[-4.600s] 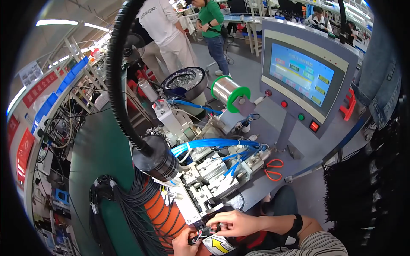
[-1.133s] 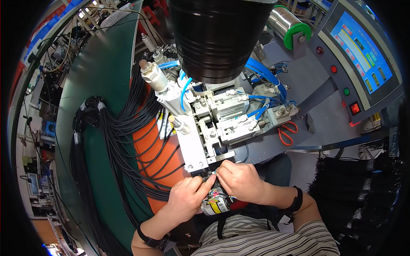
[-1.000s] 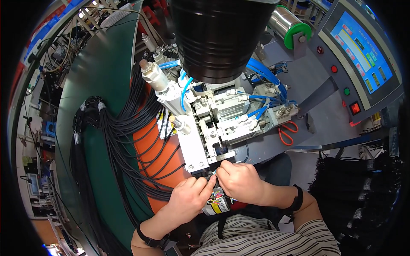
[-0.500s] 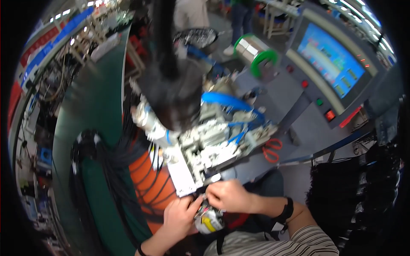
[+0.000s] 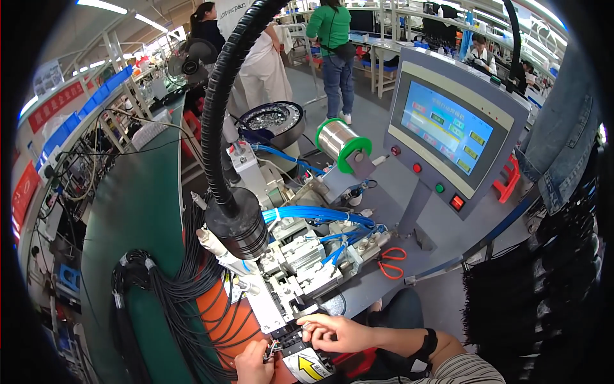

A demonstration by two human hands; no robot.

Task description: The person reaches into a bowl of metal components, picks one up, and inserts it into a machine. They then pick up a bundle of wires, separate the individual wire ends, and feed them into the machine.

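Observation:
My left hand, low in the picture, is closed on a cable end with thin coloured wires fanning out past the fingertips. To its right my right hand reaches to the front edge of the metal machine, index finger and thumb bent together. Whatever lies between those fingertips is too small to name. Below the hands a white label with a yellow arrow shows on the machine's front. A black ribbed hose with a round black head hangs over the machine.
Black cables lie across the green table and an orange surface. Red-handled scissors rest right of the machine. Behind stand a green-flanged wire spool, a feeder bowl and a screen panel. People stand farther back.
The view has tilted up, so the machine and hands sit lower. My hands, close together before, are now farther apart, with the left one lower and the wires showing clearly.

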